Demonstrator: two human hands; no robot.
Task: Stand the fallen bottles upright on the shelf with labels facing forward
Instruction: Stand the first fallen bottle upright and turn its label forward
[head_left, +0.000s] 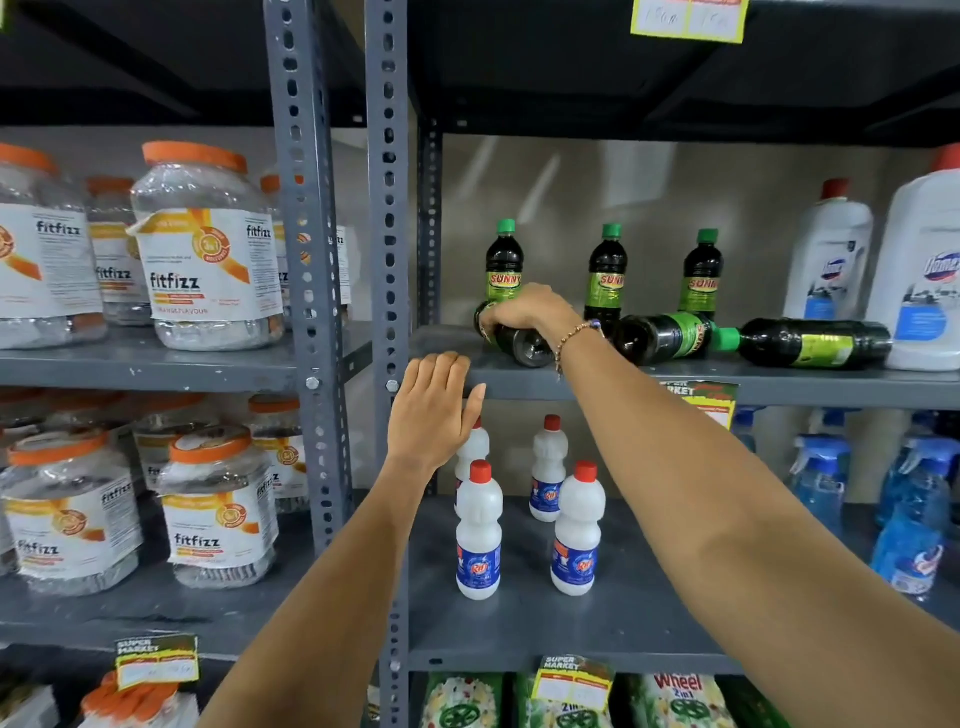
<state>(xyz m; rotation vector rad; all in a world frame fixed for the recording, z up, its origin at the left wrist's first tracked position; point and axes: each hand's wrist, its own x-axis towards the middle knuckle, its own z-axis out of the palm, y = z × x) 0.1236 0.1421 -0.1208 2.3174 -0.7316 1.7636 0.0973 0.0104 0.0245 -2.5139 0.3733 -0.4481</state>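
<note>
My right hand (524, 309) clasped over a fallen Sunny bottle (514, 338) at the left of the grey shelf (779, 384), my left hand (434, 410) flat and unclenched at the shelf edge, two more fallen bottles (667, 338) (810, 343) lying rightward, three upright Sunny bottles (605, 273) behind.

a shop: stocked metal shelves (675, 387) with supermarket price tags (156, 660).

Counted: three dark Sunny bottles (605, 275) stand upright beyond the right hand (530, 312), three more lie fallen (810, 343) under and right of it, and four white red-capped bottles (478, 535) stand below the left hand (434, 410).
</note>
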